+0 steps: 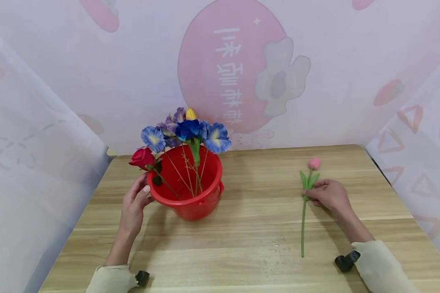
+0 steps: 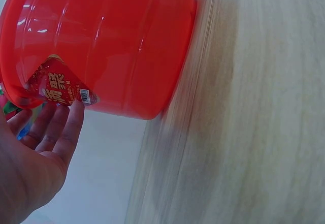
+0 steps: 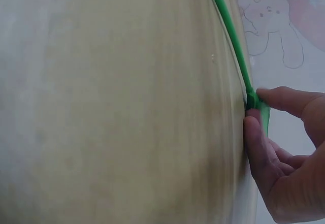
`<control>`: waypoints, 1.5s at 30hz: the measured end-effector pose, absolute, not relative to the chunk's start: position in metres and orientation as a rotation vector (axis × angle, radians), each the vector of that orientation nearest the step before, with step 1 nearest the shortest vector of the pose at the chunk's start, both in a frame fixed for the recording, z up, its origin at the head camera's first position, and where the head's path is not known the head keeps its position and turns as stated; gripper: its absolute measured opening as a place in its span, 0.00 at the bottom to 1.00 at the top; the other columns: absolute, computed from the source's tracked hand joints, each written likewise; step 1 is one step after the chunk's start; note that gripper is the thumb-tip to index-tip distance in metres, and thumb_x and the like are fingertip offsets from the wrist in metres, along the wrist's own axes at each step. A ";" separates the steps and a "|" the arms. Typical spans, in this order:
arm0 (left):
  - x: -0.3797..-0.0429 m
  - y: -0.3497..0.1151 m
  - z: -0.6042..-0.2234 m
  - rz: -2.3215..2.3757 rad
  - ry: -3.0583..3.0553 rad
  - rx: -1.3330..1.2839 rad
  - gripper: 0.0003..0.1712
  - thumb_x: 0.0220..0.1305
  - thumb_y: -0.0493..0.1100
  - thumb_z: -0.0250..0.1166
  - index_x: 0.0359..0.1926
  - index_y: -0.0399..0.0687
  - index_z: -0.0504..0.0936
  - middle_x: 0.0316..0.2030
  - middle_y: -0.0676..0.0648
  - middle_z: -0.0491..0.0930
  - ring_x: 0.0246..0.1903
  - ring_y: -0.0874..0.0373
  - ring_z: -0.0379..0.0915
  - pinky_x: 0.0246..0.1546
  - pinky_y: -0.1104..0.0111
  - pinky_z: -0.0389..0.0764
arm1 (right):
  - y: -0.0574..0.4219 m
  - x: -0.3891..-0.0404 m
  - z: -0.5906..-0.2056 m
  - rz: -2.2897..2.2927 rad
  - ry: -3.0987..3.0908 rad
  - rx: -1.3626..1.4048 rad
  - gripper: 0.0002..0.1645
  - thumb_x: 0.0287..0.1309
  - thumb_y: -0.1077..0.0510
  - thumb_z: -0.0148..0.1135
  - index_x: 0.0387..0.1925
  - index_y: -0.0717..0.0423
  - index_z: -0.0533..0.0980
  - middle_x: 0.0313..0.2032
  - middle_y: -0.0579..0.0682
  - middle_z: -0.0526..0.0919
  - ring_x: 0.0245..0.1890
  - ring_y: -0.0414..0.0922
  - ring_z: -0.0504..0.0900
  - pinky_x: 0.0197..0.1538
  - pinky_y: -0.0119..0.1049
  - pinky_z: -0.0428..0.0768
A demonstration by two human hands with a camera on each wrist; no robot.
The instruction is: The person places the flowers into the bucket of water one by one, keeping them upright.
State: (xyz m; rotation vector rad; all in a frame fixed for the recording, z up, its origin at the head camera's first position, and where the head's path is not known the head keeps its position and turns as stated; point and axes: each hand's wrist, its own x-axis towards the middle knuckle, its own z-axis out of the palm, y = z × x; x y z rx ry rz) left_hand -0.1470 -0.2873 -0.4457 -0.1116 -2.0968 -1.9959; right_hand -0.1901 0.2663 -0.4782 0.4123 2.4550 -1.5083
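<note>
On the left of the table stands a red bucket with artificial flowers in it. The left hand rests against its outer side near the rim. In the left wrist view, the extended fingers touch the wall by a diamond-shaped sticker. On the right, a pink tulip with a long green stem lies along the table, its bloom toward the back wall. The right hand pinches it between thumb and fingers near the leaves, as the right wrist view also shows at the stem.
In the bucket are a red rose, a dark blue rose, blue irises, a purple iris and a yellow tulip. Small clear specks dot the wooden table. A printed cloth hangs behind.
</note>
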 end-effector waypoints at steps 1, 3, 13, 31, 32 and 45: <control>-0.147 -0.287 -0.446 -1.995 -2.099 -0.111 0.27 0.82 0.41 0.51 0.76 0.38 0.71 0.59 0.52 0.82 0.50 0.64 0.84 0.47 0.73 0.90 | 0.266 -0.190 -0.478 -1.499 2.463 0.411 0.38 0.60 0.55 0.78 0.63 0.73 0.72 0.36 0.49 0.90 0.28 0.37 0.87 0.32 0.31 0.89; -0.147 -0.287 -0.446 -1.993 -2.103 -0.111 0.27 0.82 0.41 0.51 0.76 0.38 0.71 0.59 0.53 0.82 0.50 0.64 0.84 0.47 0.73 0.90 | 0.265 -0.189 -0.477 -1.486 2.469 0.411 0.37 0.61 0.57 0.76 0.64 0.74 0.72 0.37 0.52 0.89 0.29 0.37 0.87 0.33 0.32 0.89; -0.147 -0.288 -0.447 -1.997 -2.088 -0.130 0.27 0.83 0.41 0.51 0.77 0.38 0.70 0.61 0.52 0.82 0.53 0.64 0.84 0.48 0.73 0.90 | 0.264 -0.187 -0.474 -1.451 2.480 0.410 0.34 0.61 0.56 0.78 0.61 0.73 0.76 0.37 0.53 0.89 0.28 0.38 0.87 0.32 0.32 0.89; -0.147 -0.288 -0.447 -2.000 -2.092 -0.128 0.27 0.83 0.41 0.51 0.77 0.36 0.69 0.61 0.54 0.82 0.53 0.64 0.84 0.48 0.73 0.90 | 0.255 -0.188 -0.470 -1.422 2.572 0.295 0.30 0.58 0.62 0.73 0.61 0.72 0.78 0.44 0.63 0.91 0.27 0.40 0.89 0.32 0.34 0.90; -0.147 -0.288 -0.447 -2.000 -2.093 -0.129 0.28 0.83 0.41 0.51 0.77 0.36 0.69 0.61 0.54 0.82 0.53 0.64 0.84 0.47 0.73 0.90 | 0.254 -0.187 -0.467 -1.424 2.580 0.280 0.30 0.59 0.62 0.72 0.61 0.72 0.78 0.45 0.63 0.90 0.27 0.40 0.89 0.32 0.34 0.90; -0.148 -0.288 -0.447 -1.989 -2.119 -0.116 0.28 0.83 0.42 0.51 0.77 0.39 0.69 0.62 0.54 0.81 0.54 0.64 0.84 0.49 0.73 0.90 | 0.232 -0.183 -0.416 -1.611 2.694 0.112 0.25 0.66 0.61 0.70 0.61 0.70 0.80 0.52 0.68 0.86 0.36 0.31 0.87 0.40 0.37 0.93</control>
